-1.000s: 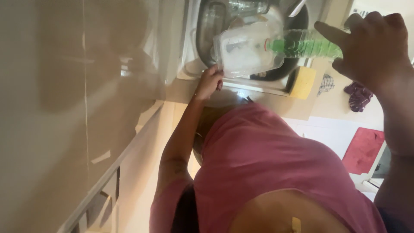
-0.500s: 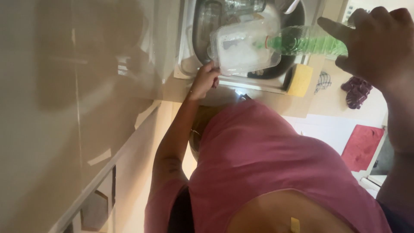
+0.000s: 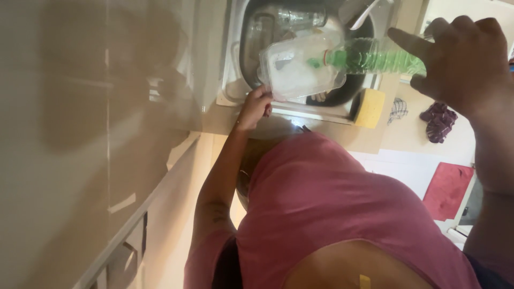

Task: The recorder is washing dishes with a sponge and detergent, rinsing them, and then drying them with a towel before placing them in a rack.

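My left hand [image 3: 254,107] grips the corner of a clear plastic container [image 3: 300,69] and holds it tilted over the steel sink [image 3: 231,80]. My right hand [image 3: 455,64] is wrapped around a green plastic bottle [image 3: 375,56] that lies almost level. The bottle's red-ringed neck points into the container's open side. I cannot see whether anything flows out. My pink shirt [image 3: 332,203] fills the lower middle of the view.
A dark pan [image 3: 342,95] and glassware [image 3: 300,18] sit in the sink. A yellow sponge [image 3: 369,107] lies on the counter edge. A purple cloth [image 3: 439,120] and a red mat [image 3: 447,190] lie on the floor at right. Beige cabinet fronts [image 3: 80,160] fill the left.
Both hands keep their holds. The bottle and my right hand have shifted slightly left and down in view; the container stays at the bottle's mouth.
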